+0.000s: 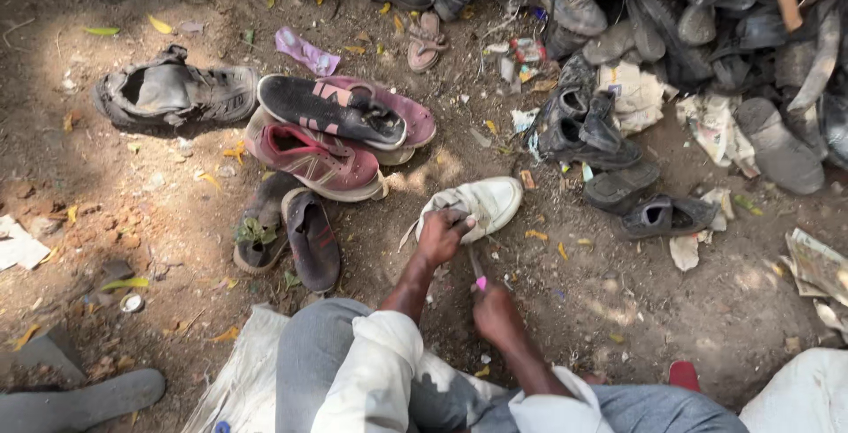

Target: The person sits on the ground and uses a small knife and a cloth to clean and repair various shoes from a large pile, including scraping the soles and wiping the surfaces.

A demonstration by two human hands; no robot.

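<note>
Head view: left hand (439, 237) clamps worn white leather shoe (477, 205) on dirt; right hand (495, 312), just beside it, grips thin pink-tipped tool (478, 272); work unfinished.

The sneaker (477, 206) lies on the ground (689, 309) straight ahead of the person's knees, with the left hand (442, 237) on its near end and the right hand (496, 314) nearer the body, just right of it. To the sneaker's left, a pair of sports shoes (336, 137) is stacked, two soles (287, 234) before them. A boot (587, 132) sits to its right, and a heap of shoes (707, 18) lies behind that.
</note>
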